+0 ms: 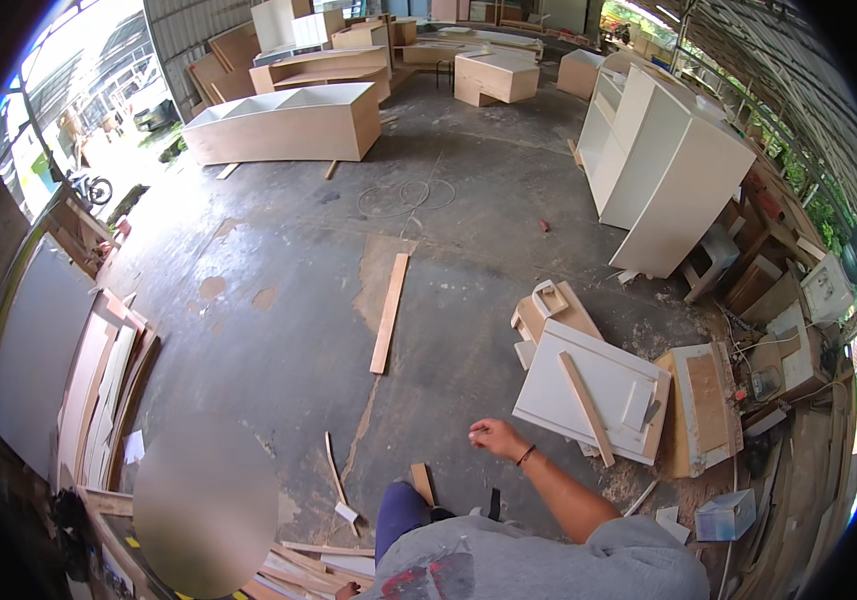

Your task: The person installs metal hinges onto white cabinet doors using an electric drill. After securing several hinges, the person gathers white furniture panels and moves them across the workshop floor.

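My right hand reaches out over the grey floor, with a dark band at the wrist. Its fingers are curled in, and whether they hold anything small does not show. It is nearest to a white panel with a wooden strip lying across it. Only a small part of my left hand shows at the lower edge, beside a pile of wooden strips; its fingers are hidden. A short wooden piece lies by my leg, and a long plank lies ahead on the floor.
Long open cabinet stands far left; a tall white cabinet far right. A board-topped box sits beside the white panel. Boards lean at left, near a blurred round patch. A thin stick and a looped cable lie on the floor.
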Motion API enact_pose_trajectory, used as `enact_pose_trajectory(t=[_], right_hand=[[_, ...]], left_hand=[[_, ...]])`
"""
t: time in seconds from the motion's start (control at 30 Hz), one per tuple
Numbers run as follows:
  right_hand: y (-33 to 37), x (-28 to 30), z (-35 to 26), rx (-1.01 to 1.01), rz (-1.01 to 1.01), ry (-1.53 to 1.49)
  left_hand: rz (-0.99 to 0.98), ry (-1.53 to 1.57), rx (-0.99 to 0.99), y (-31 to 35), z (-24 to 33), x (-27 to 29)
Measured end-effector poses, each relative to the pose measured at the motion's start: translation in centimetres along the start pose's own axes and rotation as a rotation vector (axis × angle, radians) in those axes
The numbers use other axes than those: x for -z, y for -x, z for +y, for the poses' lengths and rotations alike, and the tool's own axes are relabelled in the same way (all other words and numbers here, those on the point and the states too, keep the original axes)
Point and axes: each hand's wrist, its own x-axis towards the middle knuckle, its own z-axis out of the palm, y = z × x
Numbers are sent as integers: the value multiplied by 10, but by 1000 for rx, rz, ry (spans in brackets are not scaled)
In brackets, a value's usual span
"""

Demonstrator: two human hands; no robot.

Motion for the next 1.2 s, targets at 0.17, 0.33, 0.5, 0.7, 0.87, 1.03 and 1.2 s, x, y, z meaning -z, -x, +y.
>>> enact_pose_trajectory(t=[0.17, 0.33, 0.5, 0.7, 0.87, 1.03, 1.2], right_hand=[[-68, 24, -50, -39, -40, 57], [-101, 118, 66, -218, 297, 612], [-24, 187, 146, -819, 405, 300], [-96, 218, 101, -823, 5, 790], [-236, 311, 230, -284, 3, 1149], [-466, 381, -100, -445, 332, 220], [-629, 477, -213, -190, 548, 196]], left_hand=[[-32, -354, -77, -73, 102, 8], [-142, -1022, -577, -147, 234, 9], [-56, -187, -269, -162, 461, -28], [-196, 156, -407, -150, 713, -45], [-286, 59, -320, -152, 812, -103], [-1, -582, -424, -186, 837, -89], [-77, -742, -305, -274, 919, -88]])
